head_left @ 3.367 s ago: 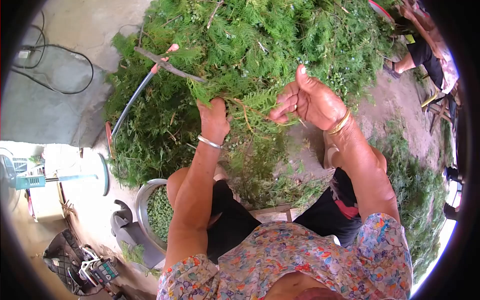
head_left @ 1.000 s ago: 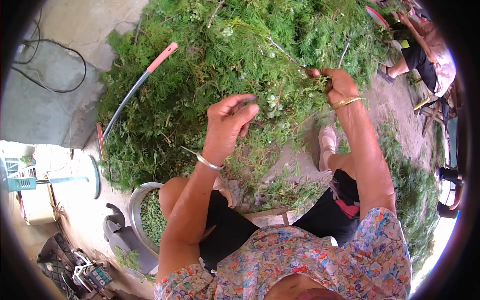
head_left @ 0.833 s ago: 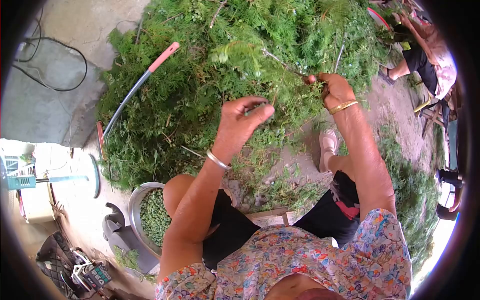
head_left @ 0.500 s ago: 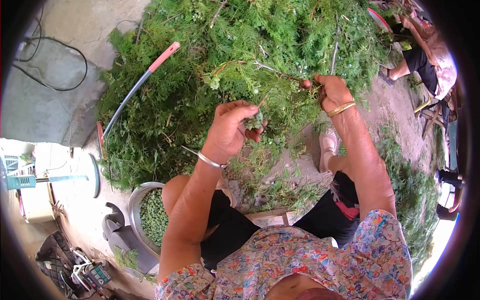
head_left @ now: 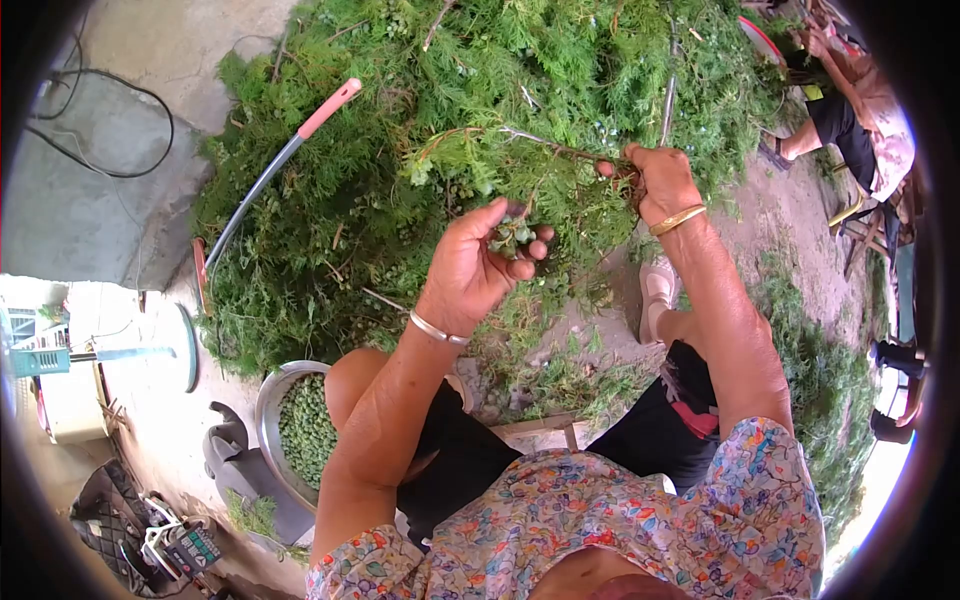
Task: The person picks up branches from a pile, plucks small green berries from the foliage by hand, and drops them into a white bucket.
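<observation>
My right hand [head_left: 667,187] is closed around the stem of a leafy evergreen branch [head_left: 545,142], which stretches leftward over the pile. Level with the branch's underside, my left hand [head_left: 472,265] curls its fingers about a small cluster of green cones [head_left: 512,236], resting in the palm and fingertips. Behind both hands rises a large heap of cut evergreen branches [head_left: 400,120]. Beside my left knee stands a metal basin [head_left: 266,415] filled with picked green cones [head_left: 306,432].
A curved saw with a pink handle [head_left: 328,108] lies on the heap's left side. Beyond it are a concrete slab [head_left: 95,215] with black cable and a pedestal fan [head_left: 185,350]. Another person [head_left: 860,120] sits at the upper right. Loose sprigs litter the ground.
My left hand has shifted slightly right, its fingers turned so more of the green cones show. My right hand keeps its hold on the branch, almost still.
</observation>
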{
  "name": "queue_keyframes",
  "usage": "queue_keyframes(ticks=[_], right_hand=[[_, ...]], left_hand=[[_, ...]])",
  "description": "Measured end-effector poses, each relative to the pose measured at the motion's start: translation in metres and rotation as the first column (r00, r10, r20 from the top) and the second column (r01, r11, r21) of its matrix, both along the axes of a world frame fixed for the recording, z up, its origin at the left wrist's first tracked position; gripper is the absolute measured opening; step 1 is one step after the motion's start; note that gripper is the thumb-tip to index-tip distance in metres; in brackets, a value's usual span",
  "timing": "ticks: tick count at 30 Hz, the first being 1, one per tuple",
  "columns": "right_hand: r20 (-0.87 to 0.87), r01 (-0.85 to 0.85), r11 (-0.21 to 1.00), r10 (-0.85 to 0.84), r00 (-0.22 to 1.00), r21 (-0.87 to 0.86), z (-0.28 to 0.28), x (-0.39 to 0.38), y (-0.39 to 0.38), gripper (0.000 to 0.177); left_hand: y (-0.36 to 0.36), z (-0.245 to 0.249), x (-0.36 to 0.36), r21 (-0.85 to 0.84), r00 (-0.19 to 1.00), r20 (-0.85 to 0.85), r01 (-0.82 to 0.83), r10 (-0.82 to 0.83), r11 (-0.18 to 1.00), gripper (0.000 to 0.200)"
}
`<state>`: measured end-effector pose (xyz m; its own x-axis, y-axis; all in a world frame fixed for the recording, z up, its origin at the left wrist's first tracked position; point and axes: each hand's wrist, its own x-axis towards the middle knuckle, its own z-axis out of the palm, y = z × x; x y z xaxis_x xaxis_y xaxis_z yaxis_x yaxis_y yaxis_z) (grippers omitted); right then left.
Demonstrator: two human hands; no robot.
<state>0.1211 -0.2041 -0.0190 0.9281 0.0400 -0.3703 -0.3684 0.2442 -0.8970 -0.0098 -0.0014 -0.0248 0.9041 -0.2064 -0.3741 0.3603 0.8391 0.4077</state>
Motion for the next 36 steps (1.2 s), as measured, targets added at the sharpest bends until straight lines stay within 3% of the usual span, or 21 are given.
queue_keyframes(ticks=[4,9,12,18,27,31,33,36], right_hand=[[0.008,-0.001,0.998,0.002,1.0,-0.059,0.002,-0.001,0.002,0.009],[0.003,-0.006,1.0,0.006,1.0,-0.008,0.009,-0.008,0.005,0.009],[0.01,-0.009,1.0,0.009,1.0,0.0,0.007,-0.006,0.003,0.01],[0.039,-0.007,0.997,0.004,0.999,0.075,0.016,-0.012,0.004,0.01],[0.087,0.006,0.999,-0.01,0.996,0.047,0.016,-0.013,0.004,0.011],[0.095,-0.026,0.999,0.023,0.995,0.03,0.011,-0.012,0.004,0.011],[0.103,-0.038,0.999,0.04,0.994,-0.019,0.012,-0.012,0.004,0.012],[0.114,-0.02,1.0,0.019,0.993,0.016,0.008,-0.013,0.007,0.012]], left_hand=[[0.006,-0.009,0.003,0.005,0.999,-0.028,-0.039,0.039,0.999,0.018],[0.005,0.003,0.0,0.158,0.995,-0.005,-0.098,0.1,0.983,0.016],[0.001,0.006,-0.001,0.167,0.989,-0.001,-0.145,0.147,0.975,0.015],[0.024,-0.009,-0.004,0.109,0.991,0.095,0.079,-0.09,0.991,0.018],[0.005,0.0,-0.006,0.179,1.0,0.005,0.022,-0.023,0.984,0.019],[0.0,-0.006,-0.002,0.179,0.999,0.042,0.007,-0.014,0.984,0.017],[-0.004,0.0,-0.002,0.224,0.996,-0.025,-0.078,0.086,0.971,0.015],[0.001,-0.001,0.0,0.136,0.999,0.002,-0.04,0.04,0.99,0.012]])
